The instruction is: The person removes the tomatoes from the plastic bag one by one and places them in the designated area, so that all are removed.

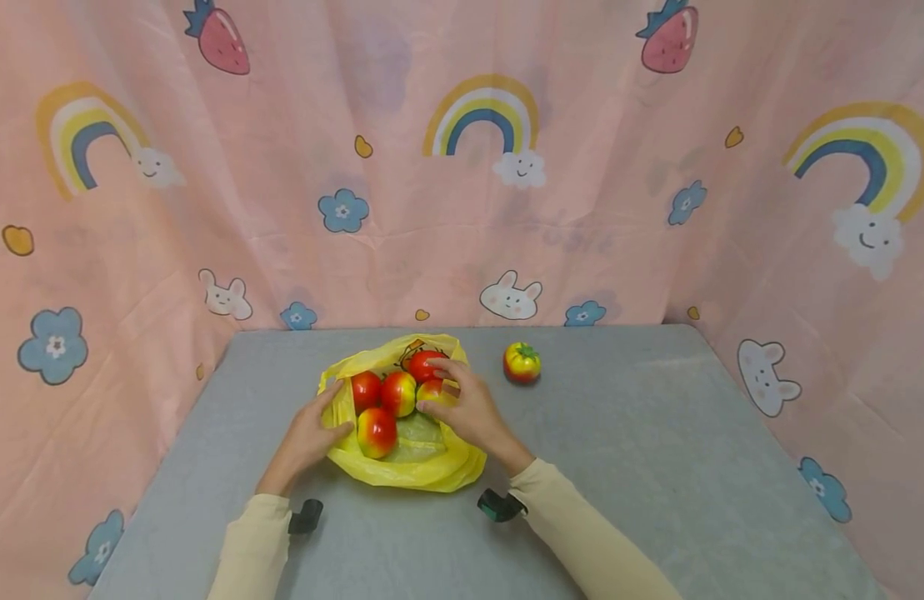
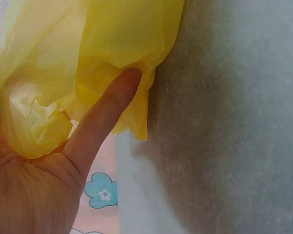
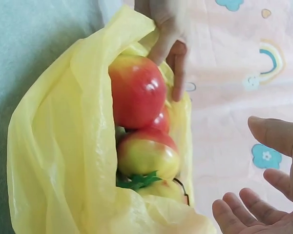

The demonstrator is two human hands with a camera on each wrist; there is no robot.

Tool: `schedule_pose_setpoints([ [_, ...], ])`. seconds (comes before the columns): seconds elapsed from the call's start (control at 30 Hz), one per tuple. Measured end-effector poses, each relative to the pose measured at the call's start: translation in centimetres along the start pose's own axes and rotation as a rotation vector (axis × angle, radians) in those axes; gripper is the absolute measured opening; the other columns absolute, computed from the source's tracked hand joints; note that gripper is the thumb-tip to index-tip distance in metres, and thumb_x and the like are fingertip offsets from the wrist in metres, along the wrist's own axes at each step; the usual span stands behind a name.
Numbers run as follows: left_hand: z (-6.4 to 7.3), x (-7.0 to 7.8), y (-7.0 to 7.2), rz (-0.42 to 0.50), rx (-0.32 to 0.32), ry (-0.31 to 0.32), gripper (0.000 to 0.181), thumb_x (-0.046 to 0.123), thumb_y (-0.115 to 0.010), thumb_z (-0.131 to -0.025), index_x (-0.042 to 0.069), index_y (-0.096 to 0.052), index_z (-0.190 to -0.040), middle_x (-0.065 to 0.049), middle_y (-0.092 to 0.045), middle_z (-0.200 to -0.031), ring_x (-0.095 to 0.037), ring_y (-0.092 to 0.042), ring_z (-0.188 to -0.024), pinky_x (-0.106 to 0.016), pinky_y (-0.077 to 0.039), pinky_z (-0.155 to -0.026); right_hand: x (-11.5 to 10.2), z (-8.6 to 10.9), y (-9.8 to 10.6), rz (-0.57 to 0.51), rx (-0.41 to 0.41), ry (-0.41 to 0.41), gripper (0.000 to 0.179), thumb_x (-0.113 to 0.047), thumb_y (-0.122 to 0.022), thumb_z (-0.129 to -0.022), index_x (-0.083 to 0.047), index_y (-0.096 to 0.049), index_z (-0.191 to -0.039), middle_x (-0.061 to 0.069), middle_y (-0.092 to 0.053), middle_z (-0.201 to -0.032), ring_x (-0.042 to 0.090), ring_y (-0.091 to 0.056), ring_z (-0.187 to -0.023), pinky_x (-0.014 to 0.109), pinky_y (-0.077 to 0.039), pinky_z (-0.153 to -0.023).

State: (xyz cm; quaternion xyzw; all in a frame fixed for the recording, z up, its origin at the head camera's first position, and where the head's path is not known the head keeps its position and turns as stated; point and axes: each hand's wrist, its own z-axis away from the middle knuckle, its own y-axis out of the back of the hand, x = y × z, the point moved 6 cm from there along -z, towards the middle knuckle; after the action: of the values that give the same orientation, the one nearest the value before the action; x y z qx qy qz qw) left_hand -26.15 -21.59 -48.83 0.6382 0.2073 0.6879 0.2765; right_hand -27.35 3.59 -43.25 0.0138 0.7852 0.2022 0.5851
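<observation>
A yellow plastic bag [image 1: 402,475] lies with its mouth open, holding several glossy red-and-yellow round fruits [image 1: 377,433]. One of them shows a green leafy cap [image 3: 139,181] in the right wrist view. My left hand [image 1: 309,433] grips the bag's left rim, its thumb [image 2: 105,114] laid along the yellow film. Over the right side of the bag hovers my right hand [image 1: 469,408], fingers spread and nothing held, partly covering the fruits below it. Another red-and-yellow fruit [image 1: 521,363], its green cap upward, sits on the table beyond the bag, to the right.
A grey tabletop [image 1: 656,450] carries the bag and the lone fruit. Pink curtains [image 1: 447,250] with rainbows, bunnies and flowers stand behind it and along both sides. A black wrist mount [image 1: 306,517] sticks out at my left wrist, another [image 1: 501,505] at my right.
</observation>
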Motion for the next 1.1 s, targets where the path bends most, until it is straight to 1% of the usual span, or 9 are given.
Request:
schedule_pose_setpoints([
  [0.1, 0.0, 0.1, 0.0, 0.002, 0.0, 0.002, 0.074, 0.016, -0.064, -0.091, 0.016, -0.029, -0.156, -0.015, -0.028, -0.162, -0.044, -0.025, -0.147, -0.061, -0.02, -0.119, 0.6, -0.4, -0.6, 0.038, -0.02, -0.043, 0.062, -0.009, -0.078, -0.082, -0.003, -0.052, -0.137, 0.02, -0.052, -0.138, 0.039, -0.053, -0.127, 0.051, -0.045, -0.108],
  [0.13, 0.0, 0.1, 0.0, 0.004, -0.001, 0.0, 0.074, 0.016, -0.064, -0.091, 0.016, -0.029, -0.156, -0.015, -0.028, -0.162, -0.044, -0.025, -0.147, -0.061, -0.019, -0.119, 1.3, -0.5, -0.8, 0.06, -0.02, -0.048, 0.062, -0.011, -0.078, -0.082, -0.005, -0.052, -0.138, 0.018, -0.052, -0.138, 0.037, -0.054, -0.127, 0.05, -0.046, -0.108],
  [0.2, 0.0, 0.1, -0.1, 0.005, -0.002, -0.006, 0.074, 0.016, -0.064, -0.091, 0.016, -0.029, -0.156, -0.016, -0.028, -0.162, -0.044, -0.024, -0.147, -0.061, -0.019, -0.119, 1.9, -0.7, -0.9, 0.105, -0.019, -0.064, 0.063, -0.013, -0.079, -0.082, -0.007, -0.052, -0.138, 0.016, -0.053, -0.139, 0.035, -0.054, -0.128, 0.048, -0.045, -0.109],
  [0.33, -0.1, 0.2, -0.2, 0.014, -0.004, -0.015, 0.074, 0.015, -0.065, -0.09, 0.016, -0.03, -0.155, -0.016, -0.027, -0.162, -0.044, -0.024, -0.148, -0.061, -0.018, -0.119, 3.0, -0.7, -0.4, 0.179, 0.01, -0.089, 0.062, -0.014, -0.08, -0.08, -0.011, -0.054, -0.136, 0.013, -0.055, -0.138, 0.032, -0.055, -0.128, 0.045, -0.045, -0.11],
  [0.43, -0.1, 0.1, -0.1, 0.013, 0.0, -0.013, 0.074, 0.015, -0.064, -0.09, 0.016, -0.029, -0.156, -0.015, -0.028, -0.161, -0.044, -0.025, -0.147, -0.061, -0.019, -0.119, 3.5, -0.7, 0.2, 0.207, 0.023, -0.103, 0.061, -0.015, -0.081, -0.08, -0.012, -0.055, -0.136, 0.011, -0.055, -0.138, 0.031, -0.054, -0.128, 0.046, -0.045, -0.11],
  [0.67, -0.3, -0.1, 0.0, -0.003, 0.009, -0.024, 0.073, 0.014, -0.064, -0.09, 0.014, -0.03, -0.155, -0.016, -0.029, -0.161, -0.044, -0.026, -0.146, -0.061, -0.02, -0.119, 4.9, -0.8, 0.7, 0.282, 0.001, -0.134, 0.064, -0.019, -0.082, -0.079, -0.012, -0.055, -0.137, 0.01, -0.056, -0.14, 0.031, -0.052, -0.13, 0.048, -0.044, -0.11],
  [0.77, -0.3, -0.1, 0.0, -0.001, 0.003, -0.018, 0.073, 0.015, -0.064, -0.09, 0.015, -0.03, -0.155, -0.016, -0.029, -0.161, -0.044, -0.027, -0.146, -0.061, -0.02, -0.119, 5.5, -0.7, 0.7, 0.309, -0.011, -0.15, 0.066, -0.02, -0.083, -0.078, -0.012, -0.055, -0.137, 0.011, -0.056, -0.141, 0.032, -0.051, -0.13, 0.049, -0.042, -0.112],
  [0.9, -0.3, -0.1, -0.1, 0.004, 0.0, -0.016, 0.074, 0.015, -0.064, -0.09, 0.016, -0.03, -0.155, -0.017, -0.028, -0.161, -0.044, -0.026, -0.146, -0.061, -0.02, -0.119, 6.1, -0.7, 0.4, 0.32, -0.023, -0.181, 0.068, -0.02, -0.083, -0.077, -0.013, -0.054, -0.138, 0.01, -0.054, -0.143, 0.032, -0.05, -0.131, 0.05, -0.039, -0.114],
  [1.1, -0.2, -0.2, 0.0, 0.003, 0.006, -0.027, 0.074, 0.014, -0.064, -0.09, 0.014, -0.03, -0.155, -0.017, -0.028, -0.161, -0.044, -0.026, -0.147, -0.061, -0.02, -0.119, 6.5, -0.8, 0.0, 0.327, -0.033, -0.203, 0.069, -0.02, -0.083, -0.077, -0.013, -0.052, -0.139, 0.011, -0.053, -0.143, 0.031, -0.05, -0.131, 0.049, -0.039, -0.114],
])
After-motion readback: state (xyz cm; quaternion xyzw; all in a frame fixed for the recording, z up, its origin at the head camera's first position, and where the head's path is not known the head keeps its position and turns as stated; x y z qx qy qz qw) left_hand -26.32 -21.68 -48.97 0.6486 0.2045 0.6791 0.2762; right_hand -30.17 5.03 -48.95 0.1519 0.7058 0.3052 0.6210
